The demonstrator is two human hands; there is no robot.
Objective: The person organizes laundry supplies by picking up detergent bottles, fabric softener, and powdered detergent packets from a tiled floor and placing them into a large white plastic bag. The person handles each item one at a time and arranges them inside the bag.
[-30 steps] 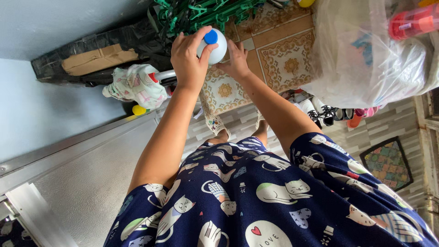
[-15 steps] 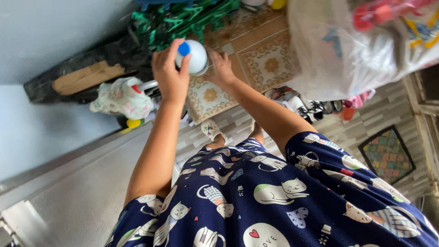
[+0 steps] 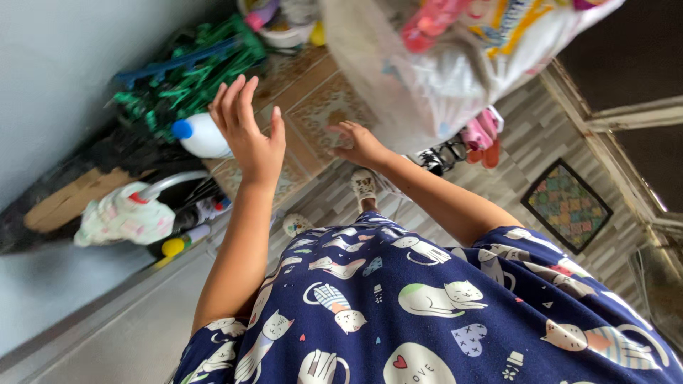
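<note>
My left hand (image 3: 245,131) is raised with its fingers spread and holds nothing. Just left of it lies a white bottle with a blue cap (image 3: 201,135), on the floor beside a heap of green hangers (image 3: 188,75). My right hand (image 3: 359,142) is stretched out lower down, palm down and fingers loose, and is empty too. It hovers over the patterned floor tiles (image 3: 324,107), close to a big clear plastic bag (image 3: 455,64). A dark blue dress with cat prints fills the bottom of the view.
A cloth bundle (image 3: 121,217) rests on a dark bin at the left, with a yellow-capped item (image 3: 173,247) below it. The clear bag holds bright packets. A patterned mat (image 3: 567,205) lies on the striped floor at the right. My feet in light shoes (image 3: 364,185) stand on the tiles.
Both hands held the white bottle before; now it rests on the floor by the hangers and both hands have let go and drawn apart. The view has tilted.
</note>
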